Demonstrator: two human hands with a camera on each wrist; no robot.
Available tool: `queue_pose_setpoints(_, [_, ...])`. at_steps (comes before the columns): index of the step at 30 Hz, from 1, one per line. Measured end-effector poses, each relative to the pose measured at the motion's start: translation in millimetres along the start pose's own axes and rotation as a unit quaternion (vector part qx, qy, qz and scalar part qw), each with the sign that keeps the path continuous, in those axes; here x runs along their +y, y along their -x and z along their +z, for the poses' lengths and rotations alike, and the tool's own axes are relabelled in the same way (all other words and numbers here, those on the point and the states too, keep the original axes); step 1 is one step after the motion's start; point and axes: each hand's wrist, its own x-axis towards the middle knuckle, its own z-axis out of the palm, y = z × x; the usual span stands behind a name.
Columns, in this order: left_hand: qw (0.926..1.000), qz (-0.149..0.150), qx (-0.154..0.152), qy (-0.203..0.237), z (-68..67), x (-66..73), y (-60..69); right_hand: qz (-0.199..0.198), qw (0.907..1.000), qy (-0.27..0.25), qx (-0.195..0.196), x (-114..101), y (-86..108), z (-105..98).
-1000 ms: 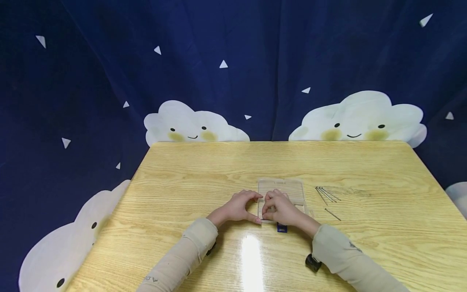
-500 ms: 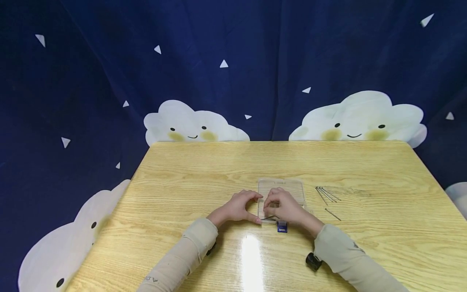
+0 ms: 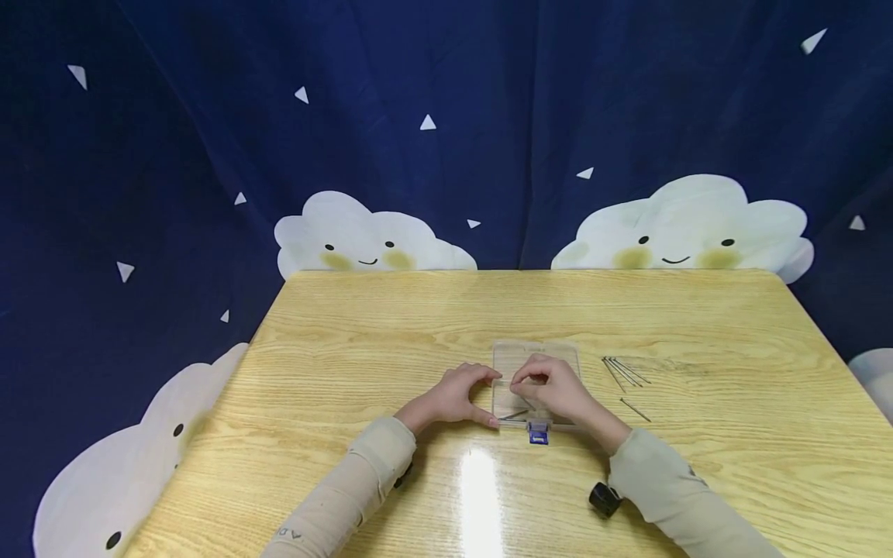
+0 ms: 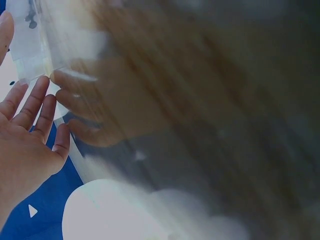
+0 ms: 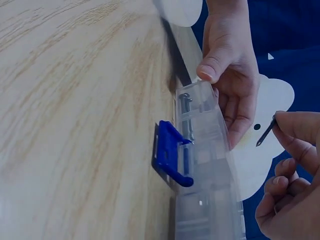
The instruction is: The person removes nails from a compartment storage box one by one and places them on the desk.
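A clear plastic compartment box (image 3: 500, 403) lies with its lid (image 3: 505, 355) folded back on the table. My left hand (image 3: 462, 395) holds its left end, thumb at the near corner and fingers at the far one; the right wrist view shows this hand (image 5: 234, 75) too. Between thumb and index finger, my right hand (image 3: 554, 387) pinches a small dark nail (image 5: 266, 133), pointing down above the box. Several nails (image 5: 186, 102) lie in the compartments along the front. On the front edge, a blue latch (image 5: 167, 152) hangs open.
Right of the box, several loose nails (image 3: 624, 372) lie in a fan on the wooden table (image 3: 363, 333). A single nail (image 3: 636, 409) lies closer to me. Behind the table hangs a dark blue curtain (image 3: 474, 93) with clouds.
My right hand has drawn back from the box's front left part, right and slightly away from me, still pinching. Nails in the front compartment have come into sight. The left hand stays put.
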Motion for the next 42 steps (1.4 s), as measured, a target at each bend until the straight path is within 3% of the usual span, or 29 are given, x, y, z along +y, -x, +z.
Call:
queue_pose_setpoints(12, [1.0, 0.0, -0.003, 0.0, -0.3, 1.2, -0.1, 0.004, 0.9995, -0.004, 0.032, -6, 8.5, -15])
queue_pose_setpoints(18, [0.9999, -0.003, -0.004, 0.009, -1.0, 1.0, 0.1, -0.003, 0.999, 0.004, 0.045, -29, 17.0, -24])
queue_pose_setpoints(24, [0.9999, -0.005, -0.006, 0.011, -1.6, 1.2, 0.7, 0.005, 0.9983, 0.009, 0.057, -1, 19.0, -30])
queue_pose_setpoints(34, [0.9998, -0.004, -0.009, 0.02, -0.2, -0.1, 0.8, -0.008, 0.9976, 0.005, 0.068, 4, 28.9, -45])
queue_pose_setpoints(42, [0.9998, 0.005, 0.0, 0.019, -0.8, 0.9, 1.4, 0.025, 0.9976, -0.003, 0.065, 9, 35.3, -54])
